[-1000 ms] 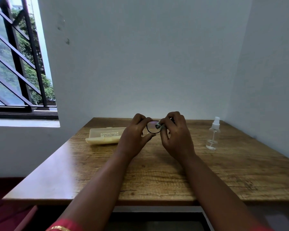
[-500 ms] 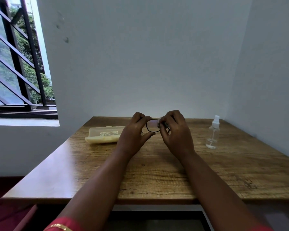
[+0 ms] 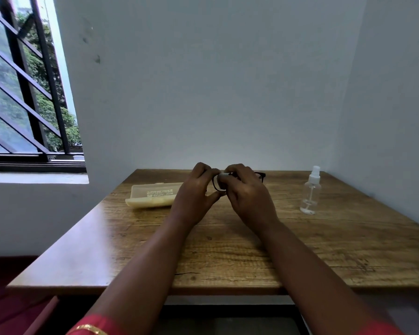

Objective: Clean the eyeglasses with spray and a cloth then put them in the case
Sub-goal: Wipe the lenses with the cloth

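Observation:
Black-framed eyeglasses are held above the far middle of the wooden table. My left hand grips their left end. My right hand pinches a small pale cloth against a lens; most of the cloth and frame is hidden by the fingers, with one corner of the frame showing at the right. An open cream plastic case lies left of my hands. A clear spray bottle with a white nozzle stands upright at the far right.
White walls close off the table at the back and right. A barred window is at the left. The table's near edge runs across the lower view, with a dark gap below it.
My right hand has shifted slightly leftward over the lens with the cloth, covering more of the frame. The left hand keeps its grip; case and bottle stay put.

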